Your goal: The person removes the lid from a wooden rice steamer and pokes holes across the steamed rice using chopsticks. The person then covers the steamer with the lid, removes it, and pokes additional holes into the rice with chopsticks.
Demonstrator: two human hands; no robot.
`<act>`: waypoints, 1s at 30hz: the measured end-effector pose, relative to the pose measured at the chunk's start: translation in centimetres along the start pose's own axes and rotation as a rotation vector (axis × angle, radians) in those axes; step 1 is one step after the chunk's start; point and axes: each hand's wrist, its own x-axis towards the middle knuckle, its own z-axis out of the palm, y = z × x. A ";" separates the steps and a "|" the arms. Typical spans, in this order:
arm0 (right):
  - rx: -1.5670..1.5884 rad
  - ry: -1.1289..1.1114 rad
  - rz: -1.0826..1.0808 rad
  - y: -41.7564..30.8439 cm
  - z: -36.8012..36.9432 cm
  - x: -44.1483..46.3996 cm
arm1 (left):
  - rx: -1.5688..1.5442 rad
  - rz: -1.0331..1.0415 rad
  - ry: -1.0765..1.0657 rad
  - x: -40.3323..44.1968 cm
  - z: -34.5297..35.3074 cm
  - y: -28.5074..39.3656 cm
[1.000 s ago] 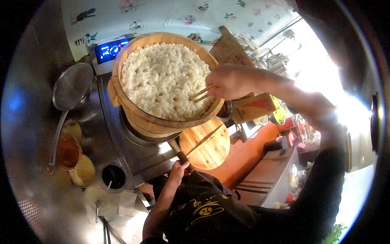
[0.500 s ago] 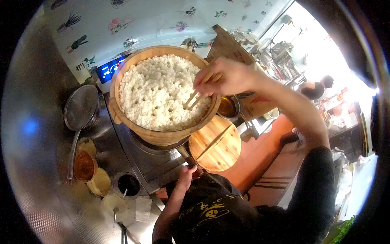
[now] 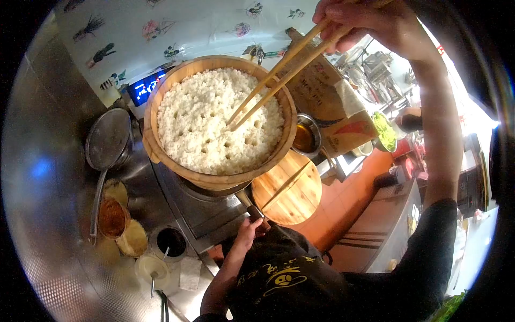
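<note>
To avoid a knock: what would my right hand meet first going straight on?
Likely the rice, through the chopsticks your right hand holds; their tips look to be at its surface, depth unclear.

Two bare hands (image 3: 375,27), two chopsticks (image 3: 284,78), one wooden tub (image 3: 214,180) of white rice (image 3: 206,118), one pan handle (image 3: 257,214), one round wooden lid (image 3: 300,196), one long-handled strainer (image 3: 109,138), one metal bowl (image 3: 317,144) of amber liquid (image 3: 303,137) and one lit digital display (image 3: 146,90) are visible.

1. White rice (image 3: 206,102); pale-brown tub (image 3: 214,180).
2. Black apron (image 3: 284,268), yellow motif and lettering.
3. Pale-blue wall (image 3: 206,24), patterned with plants and birds (some pink, some dark).
4. Orange-red floor (image 3: 351,201).
5. Light-green vegetables (image 3: 384,130).
</note>
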 end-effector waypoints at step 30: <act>-1.125 -0.699 -0.214 7.4 15.0 9.4 | -0.018 0.022 -0.083 1.0 -1.1 -0.3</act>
